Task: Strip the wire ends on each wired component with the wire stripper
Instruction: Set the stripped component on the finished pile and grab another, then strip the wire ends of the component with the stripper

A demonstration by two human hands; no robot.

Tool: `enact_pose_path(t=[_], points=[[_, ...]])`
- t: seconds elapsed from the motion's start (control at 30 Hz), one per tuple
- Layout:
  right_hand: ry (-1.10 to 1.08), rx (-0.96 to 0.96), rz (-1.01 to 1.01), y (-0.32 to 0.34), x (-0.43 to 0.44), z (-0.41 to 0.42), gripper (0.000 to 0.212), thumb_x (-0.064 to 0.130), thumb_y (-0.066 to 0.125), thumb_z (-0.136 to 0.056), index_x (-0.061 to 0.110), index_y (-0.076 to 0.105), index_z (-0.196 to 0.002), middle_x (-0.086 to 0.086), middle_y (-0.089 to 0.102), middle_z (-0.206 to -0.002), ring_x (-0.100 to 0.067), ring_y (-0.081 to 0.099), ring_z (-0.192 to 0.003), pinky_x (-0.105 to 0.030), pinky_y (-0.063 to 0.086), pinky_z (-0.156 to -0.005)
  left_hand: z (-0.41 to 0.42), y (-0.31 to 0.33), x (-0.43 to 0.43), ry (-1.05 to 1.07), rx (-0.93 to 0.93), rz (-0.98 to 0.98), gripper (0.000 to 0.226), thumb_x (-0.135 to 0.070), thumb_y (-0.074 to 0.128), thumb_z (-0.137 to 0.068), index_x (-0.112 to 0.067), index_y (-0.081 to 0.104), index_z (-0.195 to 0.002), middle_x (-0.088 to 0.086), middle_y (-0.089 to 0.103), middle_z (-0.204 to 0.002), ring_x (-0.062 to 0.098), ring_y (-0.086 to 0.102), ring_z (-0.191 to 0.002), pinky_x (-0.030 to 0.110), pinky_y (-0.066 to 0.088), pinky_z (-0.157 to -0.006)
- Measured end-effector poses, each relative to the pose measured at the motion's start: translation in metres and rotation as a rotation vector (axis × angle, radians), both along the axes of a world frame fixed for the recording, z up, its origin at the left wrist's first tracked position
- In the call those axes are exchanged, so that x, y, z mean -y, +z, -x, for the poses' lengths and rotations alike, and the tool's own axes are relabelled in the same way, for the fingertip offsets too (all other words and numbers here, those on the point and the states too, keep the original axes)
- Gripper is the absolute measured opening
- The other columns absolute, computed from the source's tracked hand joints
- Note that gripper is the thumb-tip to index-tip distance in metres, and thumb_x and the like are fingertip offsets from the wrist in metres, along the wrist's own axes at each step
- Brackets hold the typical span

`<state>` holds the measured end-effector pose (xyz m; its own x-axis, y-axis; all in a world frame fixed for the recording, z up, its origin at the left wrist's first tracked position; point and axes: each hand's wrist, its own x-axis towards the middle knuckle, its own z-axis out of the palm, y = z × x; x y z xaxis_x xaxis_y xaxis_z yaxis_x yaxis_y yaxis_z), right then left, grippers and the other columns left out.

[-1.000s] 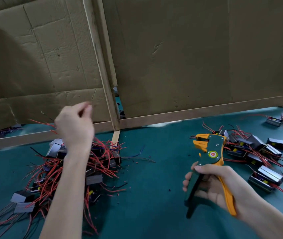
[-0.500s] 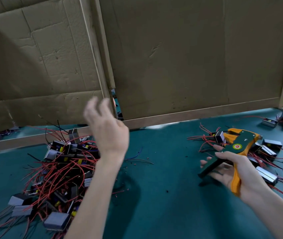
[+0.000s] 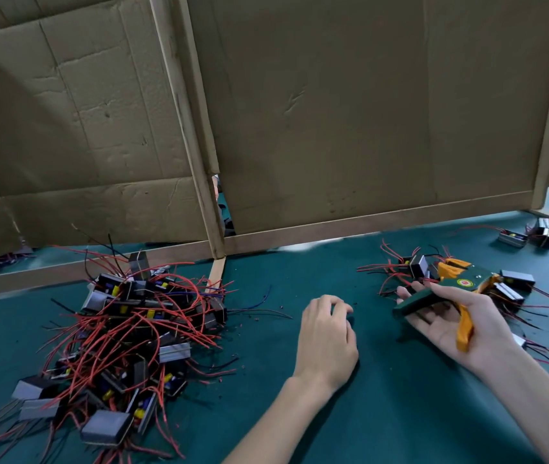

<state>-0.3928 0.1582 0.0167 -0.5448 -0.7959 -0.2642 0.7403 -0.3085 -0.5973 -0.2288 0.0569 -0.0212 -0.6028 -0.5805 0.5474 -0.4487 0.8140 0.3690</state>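
The right hand (image 3: 444, 324) cradles the wire stripper (image 3: 464, 283) palm-up, thumb pinning it over near-straight fingers, just beside the smaller group of wired components (image 3: 517, 280), likely ready for another. The left hand (image 3: 328, 333) rests empty on the table (image 3: 383, 396), fingers loosely curled, near the large pile (image 3: 126, 323).

Table: dark teal cloth-covered tabletop (image 3: 300, 413), filling the lower half of the frame.
Left screen: creased brown corrugated cardboard panel (image 3: 65, 128), upper left, partly in shadow.
Right screen: smoother brown cardboard panel (image 3: 350, 112), upper centre and right.
Framing: pale wooden battens (image 3: 184, 128) edging both panels.
Gap: narrow dark slit (image 3: 222, 212) between the panels, centre.
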Motion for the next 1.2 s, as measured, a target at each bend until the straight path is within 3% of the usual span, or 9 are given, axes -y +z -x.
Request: enact_pose_path(t=[0.2,0.37,0.57,0.67,0.83,0.93,1.0,1.1,1.2], points=[[0.026,-0.01,-0.024,0.0,0.002,0.004,0.021,0.001,0.047,-0.092,0.01,0.041,-0.11,-0.026,0.05,-0.128,-0.042,0.07,-0.091,-0.052,0.052,-0.071,-0.001,0.001,-0.002,0.0,0.0,-0.021,0.03,-0.012,0.042,-0.093,-0.012,0.059,-0.117,0.001,0.05,-0.122,0.017,0.043,-0.113,0.021,0.027,-0.102],[0.024,-0.083,-0.082,-0.003,0.002,0.004,0.012,-0.001,0.047,-0.092,0.01,0.045,-0.097,-0.015,0.046,-0.105,-0.043,0.07,-0.086,-0.059,0.053,-0.081,-0.001,0.002,-0.003,0.001,0.006,-0.021,0.03,-0.011,0.044,-0.091,-0.011,0.06,-0.117,0.002,0.051,-0.122,0.018,0.044,-0.114,0.022,0.026,-0.102],[0.067,-0.106,-0.11,-0.006,0.002,0.001,0.029,0.001,0.048,-0.093,-0.002,0.052,-0.121,-0.021,0.053,-0.121,-0.04,0.071,-0.086,-0.052,0.052,-0.07,-0.001,0.002,-0.003,-0.005,0.002,-0.026,0.031,-0.011,0.044,-0.091,-0.011,0.06,-0.117,0.001,0.051,-0.122,0.017,0.044,-0.114,0.022,0.026,-0.103],[0.091,-0.12,-0.082,-0.006,0.002,-0.001,0.01,0.0,0.048,-0.092,0.006,0.052,-0.099,-0.023,0.05,-0.112,-0.042,0.07,-0.09,-0.051,0.054,-0.067,0.0,0.002,-0.002,-0.008,-0.001,-0.025,0.031,-0.011,0.043,-0.092,-0.012,0.059,-0.118,0.001,0.05,-0.122,0.017,0.043,-0.114,0.022,0.025,-0.103],[0.022,-0.067,-0.019,-0.004,0.003,0.005,0.015,0.001,0.046,-0.093,0.009,0.042,-0.105,-0.023,0.048,-0.117,-0.042,0.069,-0.093,-0.052,0.052,-0.074,0.0,0.001,-0.002,-0.019,0.011,-0.011,0.032,-0.01,0.043,-0.091,-0.012,0.059,-0.119,0.002,0.05,-0.123,0.018,0.043,-0.115,0.025,0.026,-0.104],[0.015,-0.067,-0.034,-0.004,0.002,0.006,0.011,-0.001,0.046,-0.093,0.01,0.044,-0.095,-0.015,0.05,-0.102,-0.043,0.07,-0.089,-0.058,0.049,-0.087,0.0,0.001,-0.002,-0.02,0.01,-0.013,0.032,-0.01,0.043,-0.091,-0.011,0.059,-0.119,0.002,0.05,-0.123,0.019,0.043,-0.115,0.026,0.027,-0.104],[0.024,-0.091,-0.062,-0.004,0.003,0.003,0.01,-0.001,0.047,-0.093,0.008,0.046,-0.096,-0.013,0.05,-0.098,-0.044,0.07,-0.088,-0.057,0.052,-0.079,0.0,0.001,-0.002,-0.025,0.009,-0.012,0.032,-0.01,0.043,-0.091,-0.012,0.058,-0.12,0.002,0.05,-0.123,0.018,0.043,-0.116,0.025,0.026,-0.104],[0.057,-0.109,-0.06,-0.003,0.002,0.0,0.009,-0.001,0.046,-0.093,0.001,0.052,-0.099,-0.018,0.056,-0.109,-0.043,0.07,-0.087,-0.052,0.058,-0.063,0.0,0.002,-0.001,-0.033,-0.021,-0.03,0.031,-0.01,0.043,-0.092,-0.013,0.058,-0.119,-0.001,0.051,-0.121,0.016,0.044,-0.113,0.023,0.026,-0.103],[0.128,-0.142,-0.038,-0.002,0.0,-0.006,0.021,0.0,0.047,-0.09,-0.004,0.055,-0.109,-0.022,0.062,-0.118,-0.042,0.07,-0.087,-0.05,0.058,-0.059,0.0,0.004,0.001,-0.049,-0.105,-0.105,0.029,-0.01,0.044,-0.093,-0.016,0.06,-0.116,-0.006,0.052,-0.117,0.009,0.044,-0.11,0.018,0.027,-0.099]])
